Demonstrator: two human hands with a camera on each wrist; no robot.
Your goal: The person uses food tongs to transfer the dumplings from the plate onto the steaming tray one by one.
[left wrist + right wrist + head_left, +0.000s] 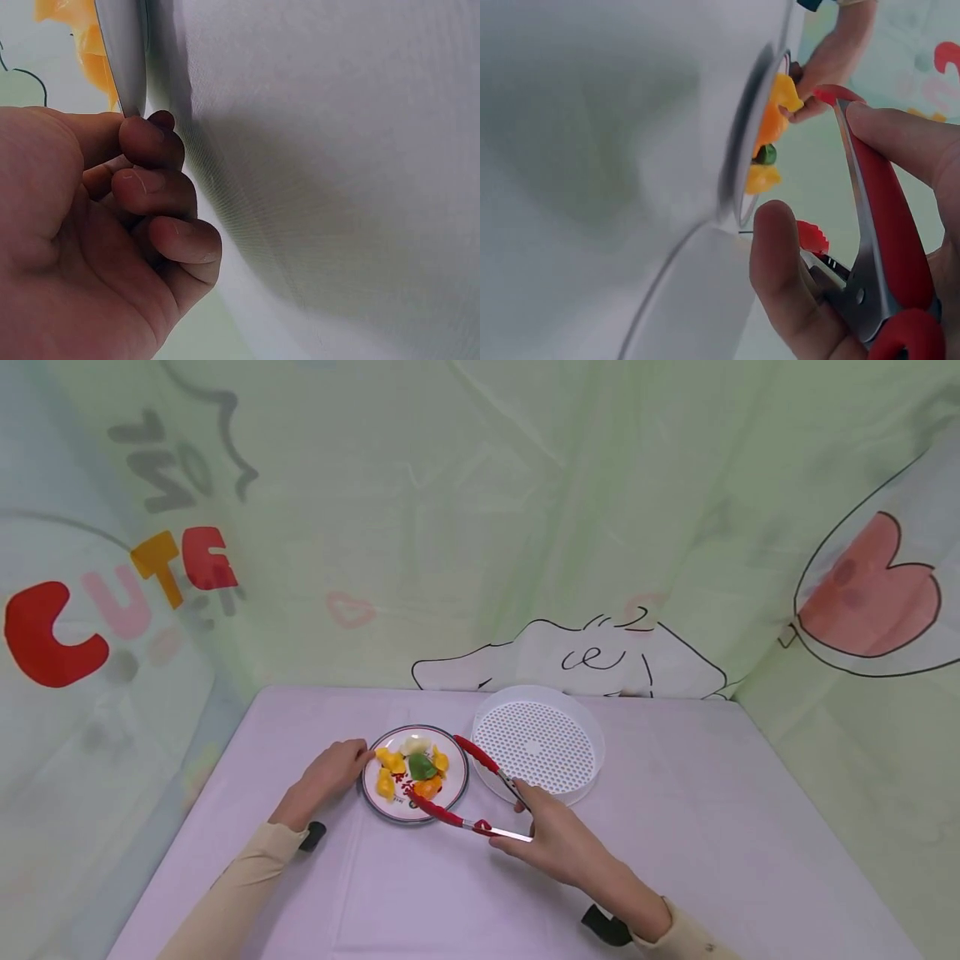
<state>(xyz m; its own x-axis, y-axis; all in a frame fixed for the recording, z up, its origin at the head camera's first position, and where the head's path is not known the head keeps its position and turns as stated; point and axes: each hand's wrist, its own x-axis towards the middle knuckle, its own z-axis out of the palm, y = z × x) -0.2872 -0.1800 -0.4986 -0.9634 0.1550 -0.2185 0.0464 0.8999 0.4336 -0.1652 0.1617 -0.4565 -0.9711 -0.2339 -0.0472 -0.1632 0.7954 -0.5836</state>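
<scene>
My left hand [335, 772] pinches the left rim of a round white plate [397, 814] with dark and red rings. In the left wrist view the thumb and curled fingers [154, 191] meet at the plate's edge. Several small dumpling-shaped pieces lie on the plate: yellow pieces [386, 783], an orange piece [428, 788], a green piece [422, 767] and a whitish piece [415, 746]. My right hand [558, 837] grips red-tipped metal tongs [442, 813]. The tongs' arms are spread, one tip over the plate's front part, the other near its right rim, with nothing held between them.
A white round tray with a perforated bottom [534, 747] stands just right of the plate, close to its rim. A pale pink cloth [712, 827] covers the table. Printed curtains [480, 527] hang behind and on both sides.
</scene>
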